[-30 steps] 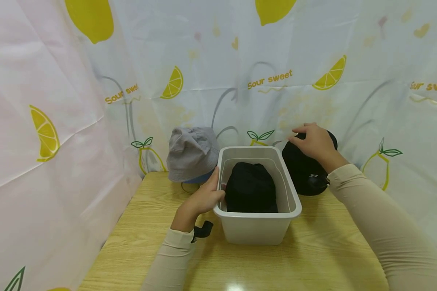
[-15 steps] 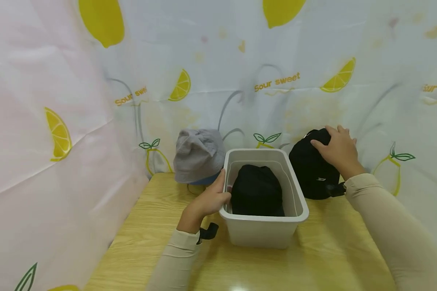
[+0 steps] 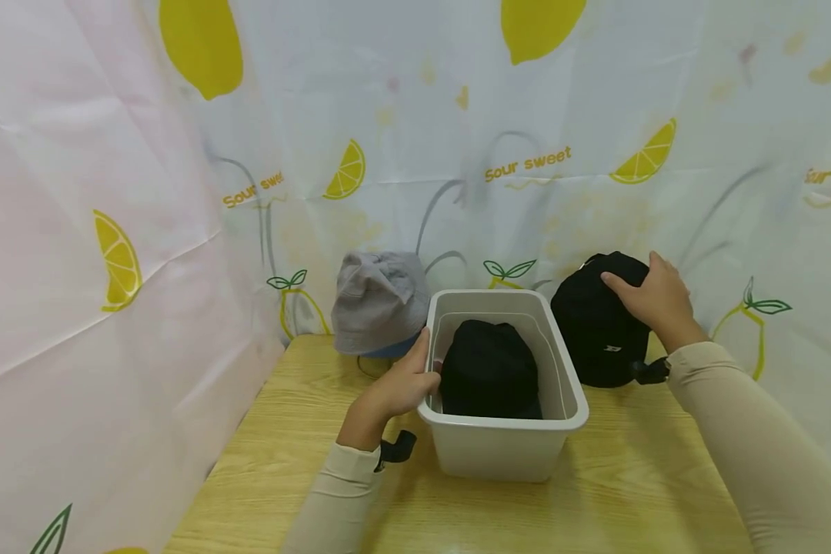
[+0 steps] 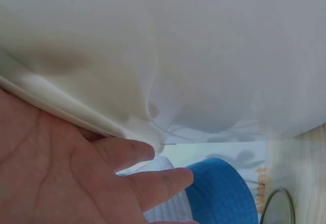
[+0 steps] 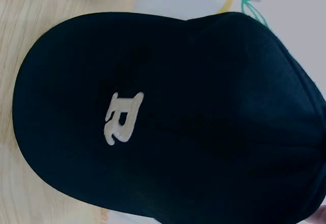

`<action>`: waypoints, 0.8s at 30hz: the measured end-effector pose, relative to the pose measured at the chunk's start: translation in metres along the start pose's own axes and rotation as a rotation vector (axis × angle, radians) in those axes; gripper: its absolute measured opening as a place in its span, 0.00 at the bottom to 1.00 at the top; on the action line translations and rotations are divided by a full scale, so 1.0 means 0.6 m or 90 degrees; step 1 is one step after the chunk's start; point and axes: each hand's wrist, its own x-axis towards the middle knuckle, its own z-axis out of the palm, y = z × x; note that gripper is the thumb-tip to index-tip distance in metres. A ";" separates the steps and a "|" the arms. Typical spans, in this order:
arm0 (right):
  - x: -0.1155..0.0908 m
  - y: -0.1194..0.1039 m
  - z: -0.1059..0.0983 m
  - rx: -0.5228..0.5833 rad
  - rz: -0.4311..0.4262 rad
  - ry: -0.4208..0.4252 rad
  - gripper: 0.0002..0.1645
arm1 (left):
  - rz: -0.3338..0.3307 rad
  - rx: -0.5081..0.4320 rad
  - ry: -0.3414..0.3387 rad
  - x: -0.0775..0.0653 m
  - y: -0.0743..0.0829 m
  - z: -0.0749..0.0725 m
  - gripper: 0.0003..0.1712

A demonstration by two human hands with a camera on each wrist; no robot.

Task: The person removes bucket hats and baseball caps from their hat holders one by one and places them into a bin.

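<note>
My left hand [image 3: 395, 388] grips the left rim of a white plastic bin [image 3: 498, 450], thumb over the inside. Its other fingers [image 4: 163, 183] lie along the outside in the left wrist view. Inside the bin sits a black cap [image 3: 488, 365]. To the right of the bin, my right hand [image 3: 658, 304] holds the top of a second black cap [image 3: 589, 331], with the thumb on the near side. That cap carries a white letter R [image 5: 122, 118]. Its far side and most right fingers are hidden.
Left of the bin, a grey bucket hat [image 3: 377, 300] sits over a blue hat [image 3: 391, 348] on a thin wire stand [image 3: 370, 365]. A wooden table [image 3: 284, 462] bears everything. Lemon-printed curtain [image 3: 388, 92] hangs close behind and at left.
My right hand has moved right and down from above the right-hand black cap onto its top, and that cap has shifted slightly. My left hand keeps holding the bin's rim. The view has shifted slightly.
</note>
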 end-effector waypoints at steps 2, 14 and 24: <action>-0.001 0.005 -0.001 0.001 0.007 -0.002 0.69 | 0.005 0.002 -0.002 0.002 -0.001 0.000 0.60; -0.008 0.034 0.004 0.014 0.038 -0.016 0.68 | 0.002 0.009 -0.006 0.007 0.000 0.004 0.61; 0.001 0.019 0.011 0.022 0.014 0.019 0.65 | -0.017 0.009 0.002 -0.001 -0.002 -0.001 0.61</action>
